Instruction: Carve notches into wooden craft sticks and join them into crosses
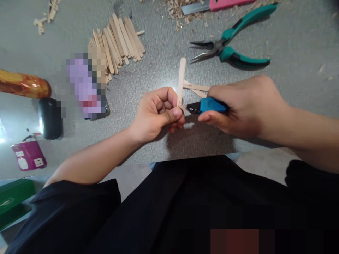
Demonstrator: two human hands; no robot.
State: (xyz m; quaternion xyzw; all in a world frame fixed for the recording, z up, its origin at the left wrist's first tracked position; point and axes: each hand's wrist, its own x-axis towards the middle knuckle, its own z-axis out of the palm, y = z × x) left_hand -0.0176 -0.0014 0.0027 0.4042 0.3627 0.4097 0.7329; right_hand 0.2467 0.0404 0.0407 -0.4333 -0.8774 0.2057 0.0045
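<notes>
My left hand (165, 111) pinches the lower end of a wooden popsicle stick (181, 77), which points away from me with its rounded tip at the top. My right hand (235, 106) is wrapped round a blue and black utility knife (212, 105). The knife's short blade meets the stick right by my left thumb; how deep it sits in the wood I cannot tell. Just beyond the knife, more light wooden pieces (197, 87) lie on the grey table (148, 141), partly covered by my right hand.
Green-handled needle-nose pliers (218, 46) lie spread at the back right, near a pink-handled blade (227, 4) among wood shavings (174, 12). Many popsicle sticks (119, 38) are piled at the back left, beside a blurred purple object (84, 84). A dark rounded case (51, 118) lies farther left.
</notes>
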